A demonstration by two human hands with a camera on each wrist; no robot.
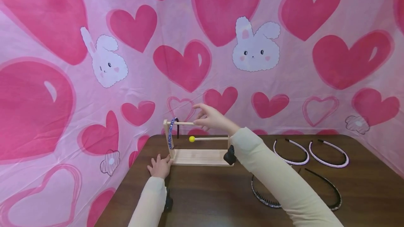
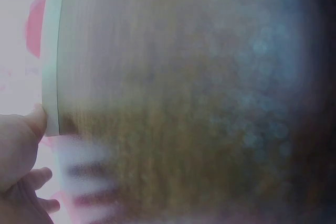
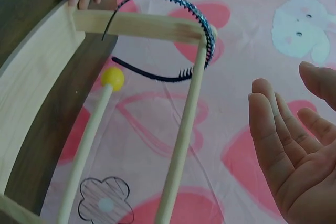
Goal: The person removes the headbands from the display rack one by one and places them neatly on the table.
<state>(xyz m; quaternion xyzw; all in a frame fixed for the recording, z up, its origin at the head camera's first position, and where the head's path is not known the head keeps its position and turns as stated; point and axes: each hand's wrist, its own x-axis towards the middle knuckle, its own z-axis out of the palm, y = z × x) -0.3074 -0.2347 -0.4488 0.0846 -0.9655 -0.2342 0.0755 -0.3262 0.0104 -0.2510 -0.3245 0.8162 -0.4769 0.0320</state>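
A blue glittery headband (image 1: 170,133) with dark comb teeth hangs on the top rod of a wooden stand (image 1: 199,157), close to its left post. My right hand (image 1: 212,117) is raised beside that rod, fingers loosely bent and holding nothing; in the right wrist view the hand (image 3: 299,150) is apart from the rod (image 3: 184,124). At the stand's lower left corner my left hand (image 1: 160,166) rests with spread fingers, its thumb touching the base end, as the left wrist view also shows. Below the top rod, a second rod ends in a yellow ball (image 1: 192,138).
On the brown table (image 1: 202,192) to the right lie two pale lilac headbands (image 1: 300,150) at the back. Nearer, dark glittery headbands (image 1: 336,188) lie partly hidden by my right sleeve (image 1: 277,174). A pink heart-print cloth (image 1: 221,80) hangs behind the table.
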